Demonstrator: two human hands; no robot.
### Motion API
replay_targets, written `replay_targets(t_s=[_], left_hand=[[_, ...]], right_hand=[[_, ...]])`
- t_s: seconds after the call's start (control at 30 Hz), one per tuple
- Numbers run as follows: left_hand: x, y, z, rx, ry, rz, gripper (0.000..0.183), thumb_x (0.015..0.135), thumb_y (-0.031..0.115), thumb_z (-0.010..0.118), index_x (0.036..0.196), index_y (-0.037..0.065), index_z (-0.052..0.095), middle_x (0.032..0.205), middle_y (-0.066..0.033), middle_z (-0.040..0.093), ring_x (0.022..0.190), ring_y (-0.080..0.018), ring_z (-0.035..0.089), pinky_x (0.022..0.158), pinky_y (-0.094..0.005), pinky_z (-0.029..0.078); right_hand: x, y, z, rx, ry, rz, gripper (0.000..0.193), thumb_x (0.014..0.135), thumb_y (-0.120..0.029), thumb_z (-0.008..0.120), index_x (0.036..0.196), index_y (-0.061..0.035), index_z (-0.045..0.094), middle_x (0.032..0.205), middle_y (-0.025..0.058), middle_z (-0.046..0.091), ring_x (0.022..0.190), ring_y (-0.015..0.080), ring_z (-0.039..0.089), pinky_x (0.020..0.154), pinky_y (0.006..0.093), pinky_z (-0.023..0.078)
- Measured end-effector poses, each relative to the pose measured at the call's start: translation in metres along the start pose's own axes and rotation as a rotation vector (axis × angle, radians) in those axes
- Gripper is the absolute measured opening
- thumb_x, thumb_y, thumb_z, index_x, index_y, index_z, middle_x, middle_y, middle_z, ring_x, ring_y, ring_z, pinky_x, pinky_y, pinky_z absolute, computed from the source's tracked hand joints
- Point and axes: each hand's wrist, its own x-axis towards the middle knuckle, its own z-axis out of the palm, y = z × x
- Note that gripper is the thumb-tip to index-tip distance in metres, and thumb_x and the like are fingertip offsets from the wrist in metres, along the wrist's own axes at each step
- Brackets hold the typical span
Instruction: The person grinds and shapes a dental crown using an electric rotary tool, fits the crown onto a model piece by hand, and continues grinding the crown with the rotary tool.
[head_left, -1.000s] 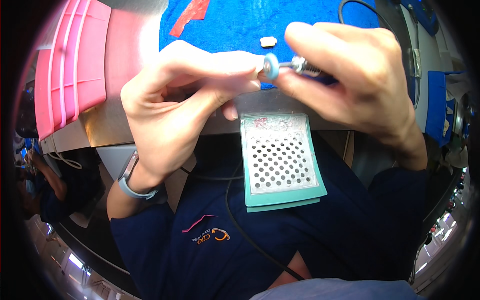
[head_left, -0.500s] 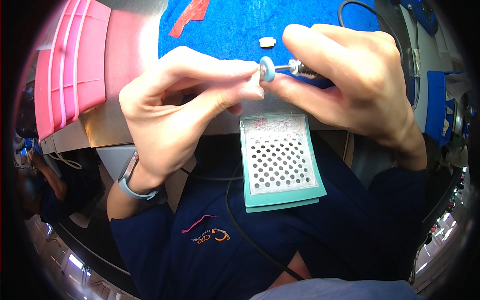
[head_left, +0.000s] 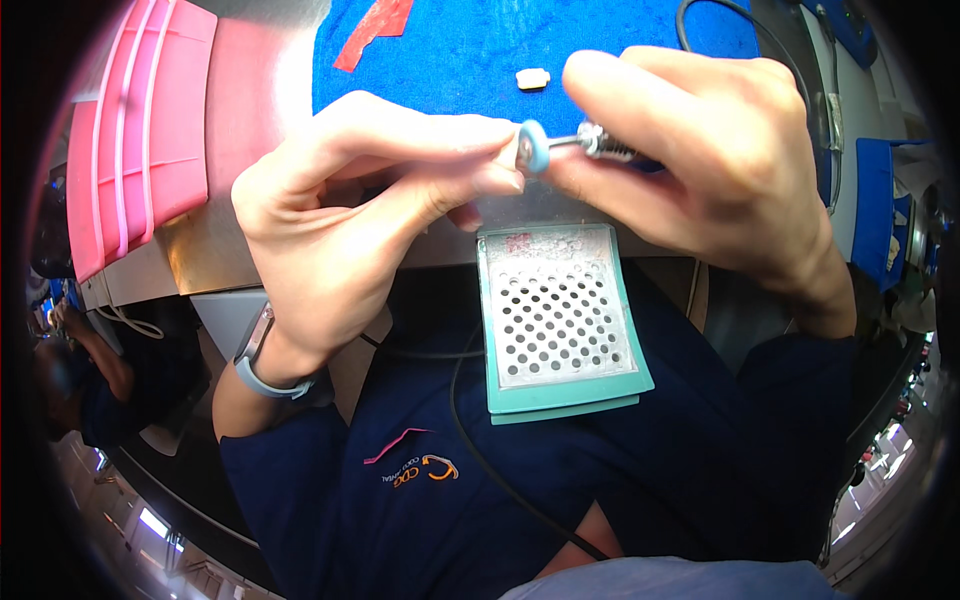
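My left hand (head_left: 340,210) is closed, pinching a small pale piece between thumb and index finger; the fingertips hide most of it. In my right hand (head_left: 715,155) is a rotary handpiece (head_left: 605,143), with a metal collar and a thin shank showing. At its tip a light blue polishing wheel (head_left: 537,147) meets the pale piece right at the left fingertips. My right thumb reaches close beneath the wheel. Beyond my hands, a cream tooth-shaped piece (head_left: 533,79) lies on a blue towel (head_left: 450,85).
Below my hands, a green-framed perforated metal rest (head_left: 565,400) juts from the bench edge toward me. A pink ribbed plastic tray (head_left: 140,140) stands at the left. A red strip (head_left: 370,35) lies on the towel. Cables run at right and across my lap; another person (head_left: 100,370) is at far left.
Both hands keep the same grips. The left fingertips have shifted slightly left, and the wheel's face has turned a little. The towel and its pieces appear slightly shifted up and left in view.
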Motion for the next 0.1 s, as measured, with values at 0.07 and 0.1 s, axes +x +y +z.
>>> replay_targets(t_s=[0.07, 0.1], left_hand=[[0.0004, 0.0003, -0.0006, -0.004, -0.007, -0.001, 0.016, 0.082, -0.008, 0.066, 0.095, 0.000, 0.061, 0.086, -0.0133, 0.069, 0.062, -0.0146, 0.066, 0.050, -0.0185, 0.046], [0.0002, 0.0004, -0.0012, -0.006, -0.012, -0.002, 0.015, 0.083, -0.007, 0.066, 0.095, 0.000, 0.061, 0.086, -0.0134, 0.069, 0.063, -0.0149, 0.066, 0.050, -0.0185, 0.046]], right_hand=[[-0.0006, -0.0005, 0.0001, 0.020, 0.014, -0.005, 0.034, 0.063, -0.011, 0.080, 0.092, -0.0031, 0.063, 0.063, 0.0056, 0.057, 0.050, 0.0199, 0.057, 0.044, 0.0291, 0.043], [0.0003, -0.0004, -0.0014, 0.013, 0.012, -0.008, 0.032, 0.066, -0.012, 0.081, 0.091, -0.0035, 0.064, 0.065, 0.0059, 0.057, 0.051, 0.0205, 0.058, 0.044, 0.0294, 0.044]])
